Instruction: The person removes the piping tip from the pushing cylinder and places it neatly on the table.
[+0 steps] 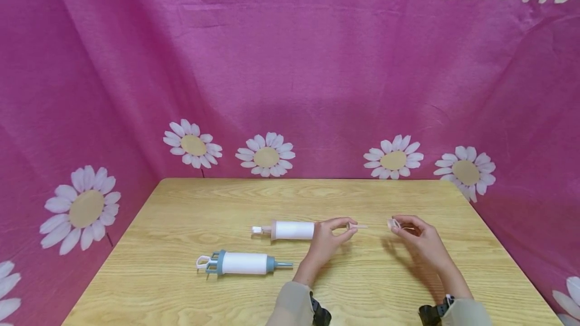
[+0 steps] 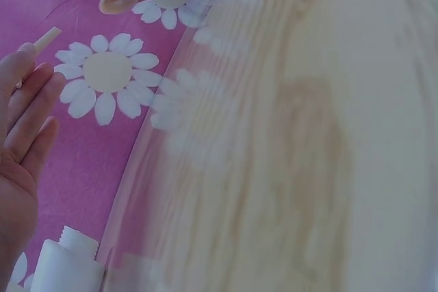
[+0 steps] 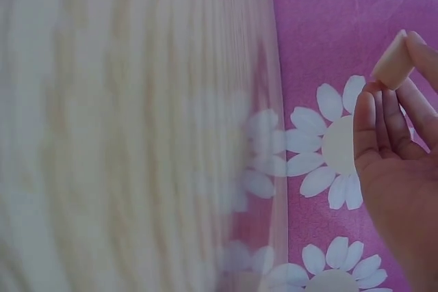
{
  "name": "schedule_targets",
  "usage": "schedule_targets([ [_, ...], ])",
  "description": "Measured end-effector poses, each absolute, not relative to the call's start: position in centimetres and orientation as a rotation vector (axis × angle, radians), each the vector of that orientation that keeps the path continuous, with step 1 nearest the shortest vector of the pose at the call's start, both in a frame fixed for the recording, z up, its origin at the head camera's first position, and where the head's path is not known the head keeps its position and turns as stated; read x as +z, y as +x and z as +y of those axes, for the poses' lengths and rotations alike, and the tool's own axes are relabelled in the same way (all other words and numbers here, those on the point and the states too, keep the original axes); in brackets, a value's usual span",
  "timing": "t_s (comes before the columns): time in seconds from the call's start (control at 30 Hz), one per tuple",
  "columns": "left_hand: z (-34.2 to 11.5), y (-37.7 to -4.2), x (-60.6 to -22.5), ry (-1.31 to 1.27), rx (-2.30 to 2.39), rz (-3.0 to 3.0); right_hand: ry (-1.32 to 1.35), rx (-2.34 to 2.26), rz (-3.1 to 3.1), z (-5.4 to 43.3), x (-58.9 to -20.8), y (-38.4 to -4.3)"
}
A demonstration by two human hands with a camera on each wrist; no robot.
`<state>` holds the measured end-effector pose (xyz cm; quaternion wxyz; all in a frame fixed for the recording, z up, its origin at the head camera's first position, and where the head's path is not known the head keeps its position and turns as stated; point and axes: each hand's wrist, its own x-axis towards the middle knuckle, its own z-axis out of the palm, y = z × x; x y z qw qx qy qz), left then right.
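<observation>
My left hand pinches a small pale pink nozzle between thumb and fingertips, its thin tip pointing right. Across a short gap, my right hand pinches a pale ring-shaped cap by its rim. Behind my left hand lies a white syringe-like barrel with a pinkish collar and plunger at its left end. The left wrist view shows this barrel's bare threaded neck. Nearer the front, a second syringe-like tool, white with blue-grey ends, lies on its side with a narrow nozzle fitted.
Both tools lie on a light wooden table. A pink cloth printed with daisies hangs behind the table and along its sides. Black camera mounts sit on both wrists.
</observation>
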<state>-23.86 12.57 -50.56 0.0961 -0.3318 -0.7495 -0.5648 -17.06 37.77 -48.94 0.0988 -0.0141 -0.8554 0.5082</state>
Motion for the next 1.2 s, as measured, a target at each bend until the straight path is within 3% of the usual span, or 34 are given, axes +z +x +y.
schedule_targets([
  [1.2, 13.0, -23.0, -50.5, -1.003, -1.654, -2.337, -0.053, 1.315, -2.868, 39.6, -51.3, -18.5],
])
